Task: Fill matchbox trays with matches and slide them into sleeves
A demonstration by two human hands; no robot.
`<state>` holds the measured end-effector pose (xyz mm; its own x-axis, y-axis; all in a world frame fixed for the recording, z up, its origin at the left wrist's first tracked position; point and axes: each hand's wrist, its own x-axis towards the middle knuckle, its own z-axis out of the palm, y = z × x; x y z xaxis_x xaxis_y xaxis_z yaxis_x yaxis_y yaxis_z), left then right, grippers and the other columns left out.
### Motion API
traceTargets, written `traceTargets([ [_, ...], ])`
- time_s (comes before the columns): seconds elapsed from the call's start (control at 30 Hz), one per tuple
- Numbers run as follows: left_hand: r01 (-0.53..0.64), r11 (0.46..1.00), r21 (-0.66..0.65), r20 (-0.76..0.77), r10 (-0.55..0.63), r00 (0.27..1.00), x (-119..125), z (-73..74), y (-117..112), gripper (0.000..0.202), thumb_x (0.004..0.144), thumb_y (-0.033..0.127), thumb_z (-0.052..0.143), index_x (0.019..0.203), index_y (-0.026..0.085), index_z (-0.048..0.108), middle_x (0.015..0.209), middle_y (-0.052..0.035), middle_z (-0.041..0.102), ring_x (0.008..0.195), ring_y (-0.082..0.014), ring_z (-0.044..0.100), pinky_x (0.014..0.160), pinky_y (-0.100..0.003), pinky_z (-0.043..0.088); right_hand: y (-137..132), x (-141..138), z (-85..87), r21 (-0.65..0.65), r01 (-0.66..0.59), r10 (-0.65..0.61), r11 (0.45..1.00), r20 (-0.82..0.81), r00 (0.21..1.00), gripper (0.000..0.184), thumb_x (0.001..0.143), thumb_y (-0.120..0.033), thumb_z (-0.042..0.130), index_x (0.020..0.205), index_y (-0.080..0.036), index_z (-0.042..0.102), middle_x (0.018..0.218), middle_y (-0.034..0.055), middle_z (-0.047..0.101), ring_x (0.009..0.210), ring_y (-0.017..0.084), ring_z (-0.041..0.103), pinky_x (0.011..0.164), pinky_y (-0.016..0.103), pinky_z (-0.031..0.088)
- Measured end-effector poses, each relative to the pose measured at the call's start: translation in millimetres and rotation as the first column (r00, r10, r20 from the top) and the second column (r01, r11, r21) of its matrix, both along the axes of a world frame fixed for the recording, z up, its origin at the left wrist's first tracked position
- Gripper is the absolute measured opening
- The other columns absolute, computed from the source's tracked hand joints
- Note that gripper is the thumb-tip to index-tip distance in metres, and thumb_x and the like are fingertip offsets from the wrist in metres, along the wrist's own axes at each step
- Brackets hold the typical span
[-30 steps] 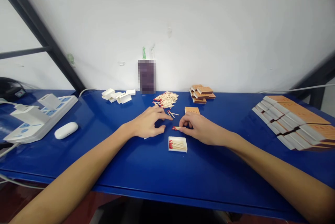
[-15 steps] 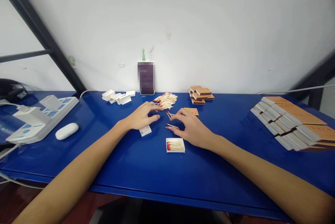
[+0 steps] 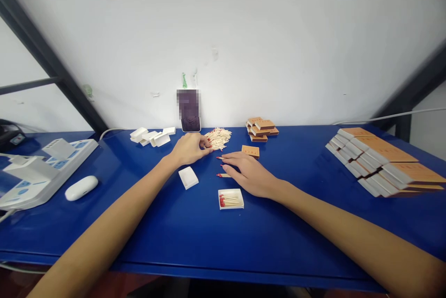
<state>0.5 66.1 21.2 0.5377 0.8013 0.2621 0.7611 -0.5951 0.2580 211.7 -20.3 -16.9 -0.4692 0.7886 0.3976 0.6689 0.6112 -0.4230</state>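
My left hand (image 3: pixel 191 148) is at the left edge of a heap of red-tipped matches (image 3: pixel 220 139), its thumb and fingers pinched on matches there. My right hand (image 3: pixel 249 173) lies low over the table, fingers stretched out and thumb apart. A few loose matches (image 3: pixel 223 175) lie beside its thumb, and others show under its fingertips. Just in front is a white matchbox tray (image 3: pixel 231 206) holding several matches, heads to the left. An empty white tray (image 3: pixel 188 178) sits below my left hand. Beyond my right hand lies an orange matchbox sleeve (image 3: pixel 251 151).
More white trays (image 3: pixel 149 137) lie at the back left, beside a phone (image 3: pixel 191 111) leaning on the wall. Orange matchboxes (image 3: pixel 261 129) are piled at the back, with a larger stack (image 3: pixel 383 158) at right. A power strip (image 3: pixel 78 156) and white earbud case (image 3: pixel 81 188) occupy the left.
My left hand has closed its thumb and fingers at the heap, uncovering the empty tray. My right hand has flattened over the loose matches. The view has shifted slightly.
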Motion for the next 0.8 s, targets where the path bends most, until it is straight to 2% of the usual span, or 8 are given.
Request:
traceTargets([
  [0.07, -0.012, 1.0, 0.022, -0.056, 0.013, 0.998, 4.9, 1.5, 2.8, 0.023, 0.08, 0.04, 0.065, 0.084, 0.019, 0.073, 0.087, -0.0053, 0.072, 0.079, -0.0201, 0.064, 0.066, -0.029, 0.044, -1.1, 1.0, 0.3, -0.01, -0.006, 0.006, 1.0, -0.027, 1.0, 0.035, 0.099, -0.03, 0.044, 0.118, -0.018, 0.071, 0.125, 0.0101, 0.069, 0.121, 0.025, 0.059, 0.104, 0.045, 0.046],
  [0.2, 0.0, 0.999, 0.042, -0.122, 0.005, 0.993, 10.0, 1.8, 3.0, 0.017, 0.08, 0.031, 0.063, 0.081, 0.02, 0.075, 0.089, -0.0061, 0.071, 0.081, -0.0211, 0.065, 0.068, -0.03, 0.045, -3.4, 3.8, 1.0, 0.003, -0.037, 0.038, 0.999, -0.065, 0.997, 0.027, 0.095, -0.024, 0.051, 0.105, -0.02, 0.076, 0.111, 0.0064, 0.075, 0.108, 0.022, 0.065, 0.095, 0.04, 0.052],
  [0.4, 0.016, 1.0, 0.015, -0.08, -0.015, 0.997, 5.7, -0.8, -1.9, 0.016, 0.081, 0.029, 0.06, 0.082, 0.02, 0.073, 0.091, -0.0051, 0.071, 0.081, -0.02, 0.064, 0.072, -0.031, 0.047, -6.0, 7.6, 2.4, -0.002, -0.043, 0.042, 0.999, -0.078, 0.996, 0.018, 0.088, -0.02, 0.062, 0.095, -0.024, 0.078, 0.105, 0.0035, 0.076, 0.1, 0.021, 0.068, 0.088, 0.038, 0.055],
  [0.57, 0.031, 0.999, 0.009, -0.056, -0.03, 0.998, 3.5, -0.5, -5.4, 0.014, 0.082, 0.028, 0.06, 0.083, 0.02, 0.072, 0.093, -0.0046, 0.071, 0.083, -0.02, 0.064, 0.074, -0.031, 0.047, -6.6, 7.7, 4.0, 0.0, -0.06, 0.06, 0.998, -0.076, 0.995, 0.013, 0.085, -0.026, 0.069, 0.094, -0.025, 0.078, 0.1, 0.0034, 0.077, 0.095, 0.021, 0.069, 0.085, 0.037, 0.055],
  [0.8, 0.029, 0.999, -0.039, 0.007, -0.028, 1.0, 1.8, 2.0, -11.9, 0.009, 0.081, 0.022, 0.06, 0.08, 0.019, 0.069, 0.084, -0.0006, 0.073, 0.075, -0.0172, 0.065, 0.07, -0.028, 0.044, -8.1, 10.2, 12.1, -0.053, -0.14, 0.137, 0.989, -0.054, 0.989, 0.015, 0.09, -0.021, 0.062, 0.088, -0.023, 0.077, 0.093, 0.003, 0.077, 0.086, 0.018, 0.069, 0.078, 0.033, 0.055],
])
